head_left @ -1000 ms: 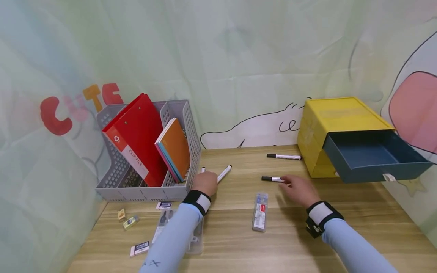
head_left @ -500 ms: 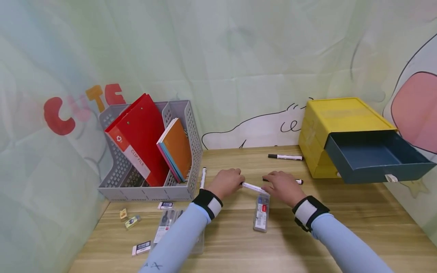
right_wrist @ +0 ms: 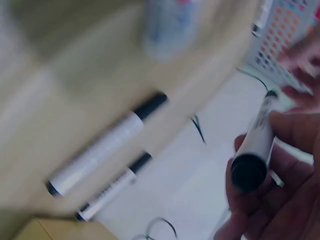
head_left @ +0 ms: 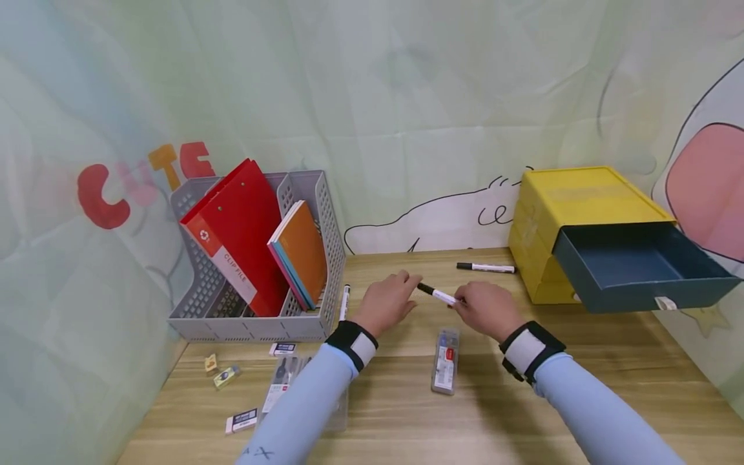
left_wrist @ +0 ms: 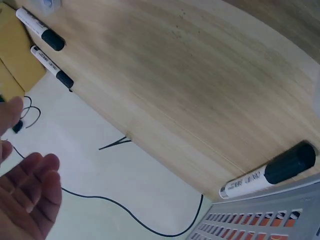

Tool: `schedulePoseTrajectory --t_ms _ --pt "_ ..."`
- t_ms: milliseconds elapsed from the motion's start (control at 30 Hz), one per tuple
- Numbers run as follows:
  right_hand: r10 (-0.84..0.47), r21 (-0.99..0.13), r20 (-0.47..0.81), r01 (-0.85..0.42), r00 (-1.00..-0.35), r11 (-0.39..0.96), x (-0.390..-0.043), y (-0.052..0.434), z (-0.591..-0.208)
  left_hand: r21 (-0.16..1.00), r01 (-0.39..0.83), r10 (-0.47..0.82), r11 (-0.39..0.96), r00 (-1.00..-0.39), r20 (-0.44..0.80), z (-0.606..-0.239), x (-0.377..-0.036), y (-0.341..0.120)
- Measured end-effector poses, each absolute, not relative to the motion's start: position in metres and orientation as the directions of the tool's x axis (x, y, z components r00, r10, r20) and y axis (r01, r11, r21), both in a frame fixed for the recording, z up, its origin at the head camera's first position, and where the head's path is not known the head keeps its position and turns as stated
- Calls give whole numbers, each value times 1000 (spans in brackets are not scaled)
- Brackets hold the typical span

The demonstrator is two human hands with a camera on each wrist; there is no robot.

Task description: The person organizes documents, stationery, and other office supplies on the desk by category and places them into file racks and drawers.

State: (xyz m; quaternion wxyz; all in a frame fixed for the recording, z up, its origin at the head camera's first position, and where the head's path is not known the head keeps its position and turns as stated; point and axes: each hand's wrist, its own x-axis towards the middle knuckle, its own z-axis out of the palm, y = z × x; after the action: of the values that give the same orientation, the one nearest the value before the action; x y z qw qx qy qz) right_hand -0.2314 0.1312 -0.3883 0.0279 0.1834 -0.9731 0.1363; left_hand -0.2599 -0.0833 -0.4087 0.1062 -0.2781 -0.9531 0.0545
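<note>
Head camera view: a person in pale blue sleeves and black-and-white wrist straps works at a wooden desk [head_left: 610, 349]. Both hands meet above the middle of the desk. The right hand [head_left: 487, 309] pinches a white marker with a black cap [head_left: 438, 294], its fingers curled round the barrel; the marker is lifted off the desk and tilted, with the capped end pointing up and left toward the left hand [head_left: 386, 303]. The left hand's fingers are relaxed and slightly spread, their tips at or just beside the capped end; whether they touch it cannot be told. The right wrist view, which is blurred, shows the marker gripped in curled fingers, its black end facing the camera. The left wrist view shows an open palm with nothing in it. Just in front of the hands a clear plastic case with a red label [head_left: 445, 360] lies flat on the desk. A second marker [head_left: 345, 301] lies beside a grey perforated file rack [head_left: 314, 258], which holds a red clip file [head_left: 238, 239] and an orange notebook [head_left: 299, 252]. A third marker [head_left: 485, 267] lies near the back edge, just beside a yellow drawer box [head_left: 558, 206] whose dark blue drawer [head_left: 639, 274] is pulled out. Small erasers [head_left: 241, 421] and another clear case [head_left: 279, 384] lie at the near left.
</note>
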Motion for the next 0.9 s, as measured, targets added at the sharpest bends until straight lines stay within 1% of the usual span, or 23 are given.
schedulePoseTrajectory --t_ms 100,200,333,467,533,600,700,900 --pt "-268 -257 141 -297 -953 920 -233 140 -365 -149 454 475 878 -862 176 -409 -263 -89" --pt "-201 -275 188 -248 -961 929 -233 154 -340 -158 416 439 896 -884 162 -413 -266 -96" --pt "-90 -296 227 -157 -970 942 -229 177 -308 -133 363 380 922 -914 142 -420 -270 -106" --pt "48 -316 159 -5 -986 949 -225 202 -279 -119 302 317 946 -938 137 -426 -274 -115" --pt "90 -312 119 49 -989 949 -222 216 -269 -118 281 295 953 -946 134 -427 -274 -119" --pt "118 -304 94 84 -989 949 -218 230 -261 -121 265 280 956 -951 131 -427 -273 -121" --pt "129 -284 84 100 -988 954 -211 253 -253 -110 246 259 963 -957 127 -425 -272 -123" --pt "97 -247 68 78 -993 966 -198 286 -249 -99 199 211 975 -969 125 -424 -273 -125"
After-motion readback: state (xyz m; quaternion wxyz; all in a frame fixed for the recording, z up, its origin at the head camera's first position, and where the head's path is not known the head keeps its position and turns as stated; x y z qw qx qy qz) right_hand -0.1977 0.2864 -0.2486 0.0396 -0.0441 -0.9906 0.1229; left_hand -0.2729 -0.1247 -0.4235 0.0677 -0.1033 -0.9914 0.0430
